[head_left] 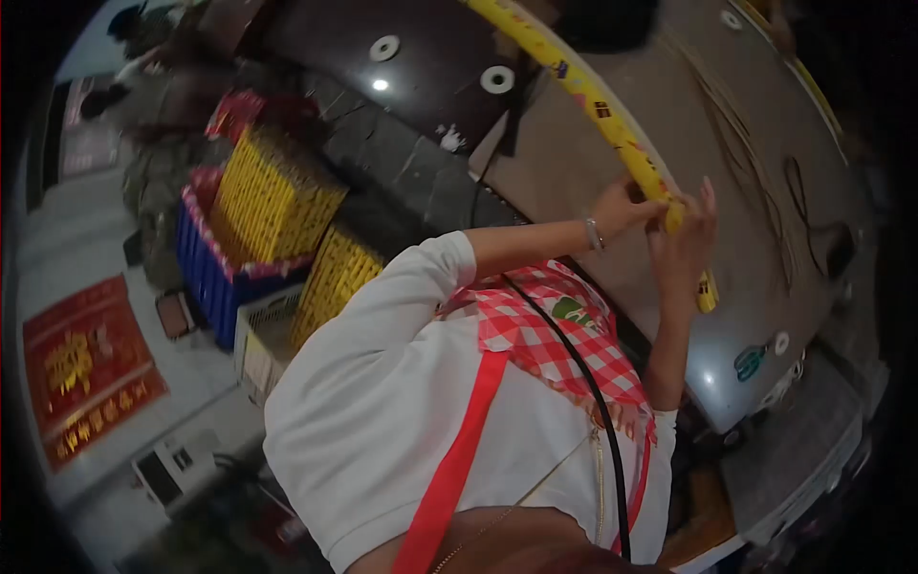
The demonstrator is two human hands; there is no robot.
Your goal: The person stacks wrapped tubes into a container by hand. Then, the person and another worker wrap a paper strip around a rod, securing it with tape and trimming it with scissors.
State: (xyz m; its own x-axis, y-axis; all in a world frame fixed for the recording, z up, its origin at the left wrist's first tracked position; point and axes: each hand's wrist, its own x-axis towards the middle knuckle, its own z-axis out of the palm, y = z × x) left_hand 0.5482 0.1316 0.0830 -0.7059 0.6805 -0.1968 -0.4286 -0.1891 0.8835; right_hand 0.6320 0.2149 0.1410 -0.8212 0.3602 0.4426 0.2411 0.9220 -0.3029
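Note:
A long yellow strip [601,105] with a colourful print curves down from the top of the view to my hands. My left hand [626,209], with a bracelet at the wrist, pinches it near its lower bend, thumb and fingers closed. Around the same place my right hand [683,241] has its fingers on the strip, one finger pointing up. A short yellow end [708,293] shows below the right hand; how it joins the strip is hidden. Both hands are over the grey-brown table [612,177].
Green-handled scissors [751,362] lie near the table's corner, beside a white ring [782,342]. Thin brown strips [736,143] and a black cord [801,196] lie on the far side. At left, a blue crate [206,273] holds yellow stacks [273,201]. A dark table [430,43] adjoins.

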